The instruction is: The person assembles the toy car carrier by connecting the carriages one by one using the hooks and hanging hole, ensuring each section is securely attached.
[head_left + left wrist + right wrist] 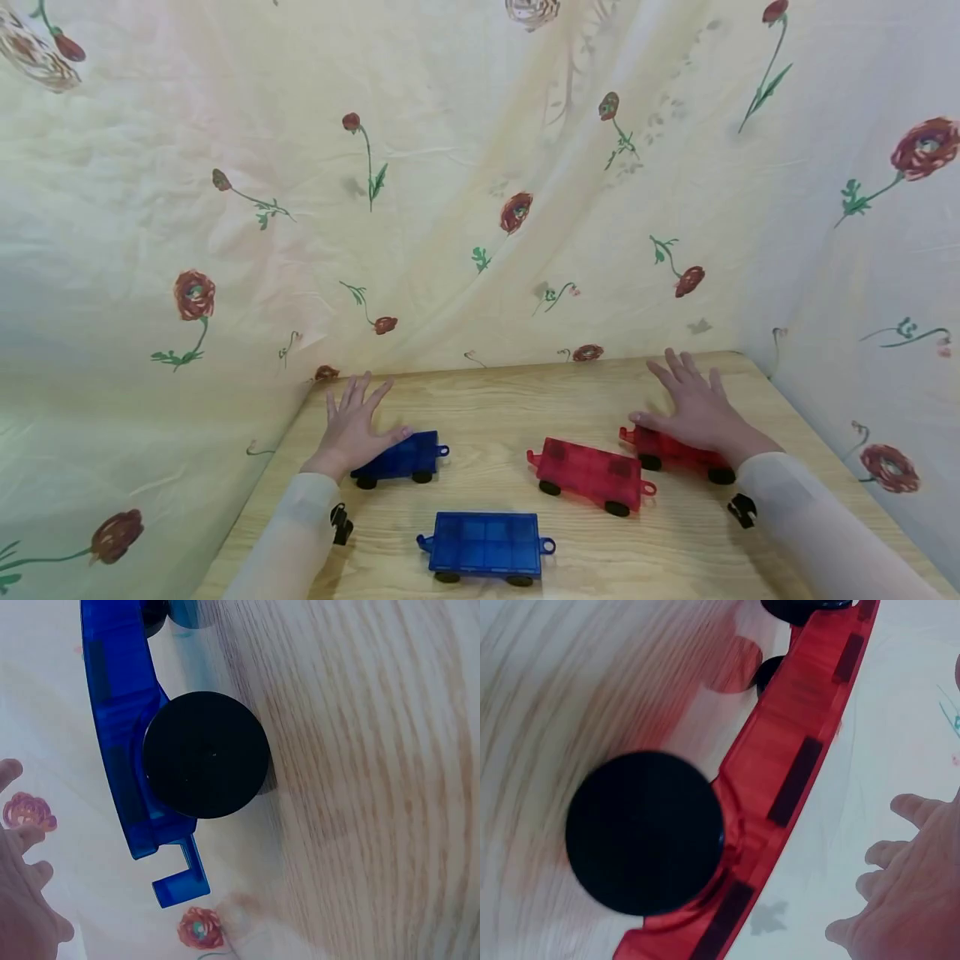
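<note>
My left hand [356, 432] is spread over the rear left end of a translucent blue toy wagon [412, 457], thumb pointing inward. In the left wrist view, that wagon [112, 727] shows its black wheel and hook, with the fingers [30, 838] beyond it. On the right, my right hand [697, 407] spreads its fingers above a translucent red wagon [675, 455], partly covering it. The right wrist view shows this wagon [799, 727] close up, with the fingers [889, 855] off to its side. Whether either hand touches its wagon, I cannot tell.
A second red wagon [588, 475] stands angled right of centre, its ring end near the first red one. Nearer the front stands another blue wagon [486, 542]. All are on a wood-grain table [480, 408], with a flowered cloth [450, 250] hanging behind and beside it.
</note>
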Tool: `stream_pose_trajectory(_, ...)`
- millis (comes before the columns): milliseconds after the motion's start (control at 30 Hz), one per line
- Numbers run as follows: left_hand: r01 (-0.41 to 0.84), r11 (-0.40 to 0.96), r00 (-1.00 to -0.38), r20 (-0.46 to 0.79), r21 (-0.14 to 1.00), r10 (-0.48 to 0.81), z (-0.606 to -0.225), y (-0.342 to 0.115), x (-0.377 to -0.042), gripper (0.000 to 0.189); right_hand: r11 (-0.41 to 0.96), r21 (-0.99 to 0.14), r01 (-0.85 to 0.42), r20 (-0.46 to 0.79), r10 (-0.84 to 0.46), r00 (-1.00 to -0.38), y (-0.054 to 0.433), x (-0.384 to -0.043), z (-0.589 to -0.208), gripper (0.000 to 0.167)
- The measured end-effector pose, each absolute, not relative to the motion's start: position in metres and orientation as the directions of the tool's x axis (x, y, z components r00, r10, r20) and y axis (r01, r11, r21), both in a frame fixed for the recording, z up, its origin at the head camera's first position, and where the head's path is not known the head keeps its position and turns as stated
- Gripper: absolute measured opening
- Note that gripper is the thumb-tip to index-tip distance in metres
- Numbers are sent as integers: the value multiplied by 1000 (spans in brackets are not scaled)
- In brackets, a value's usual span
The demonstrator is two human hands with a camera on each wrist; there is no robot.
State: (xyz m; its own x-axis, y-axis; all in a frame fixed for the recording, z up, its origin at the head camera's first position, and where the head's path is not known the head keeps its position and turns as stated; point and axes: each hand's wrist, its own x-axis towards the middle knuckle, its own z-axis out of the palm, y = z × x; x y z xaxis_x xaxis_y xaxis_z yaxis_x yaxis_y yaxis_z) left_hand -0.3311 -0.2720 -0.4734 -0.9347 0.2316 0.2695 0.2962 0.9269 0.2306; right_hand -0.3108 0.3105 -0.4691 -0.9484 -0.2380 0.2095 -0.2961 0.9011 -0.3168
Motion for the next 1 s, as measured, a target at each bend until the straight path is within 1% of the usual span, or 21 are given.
stream_pose_trajectory(300, 316, 921, -928, 276, 230, 249, -477, -276, -329, 98, 870, -365, -332, 221, -266, -938, 298, -312, -470, 111)
stream_pose_trajectory(500, 315, 907, -934, 259, 281, 244, -478, -276, -325, 101, 847, -389, -362, 228, -292, -929, 283, -311, -471, 114)
stream_pose_trajectory(633, 330, 899, -931, 257, 288, 260, -479, -276, -321, 103, 844, -391, -367, 233, -295, -927, 273, -310, -473, 116)
stream_pose_trajectory(867, 340, 879, -933, 237, 334, 270, -484, -278, -315, 101, 816, -424, -394, 241, -317, -917, 253, -302, -472, 109)
stream_pose_trajectory(1000, 336, 868, -937, 219, 366, 271, -488, -278, -312, 95, 800, -453, -393, 229, -321, -919, 240, -298, -473, 108)
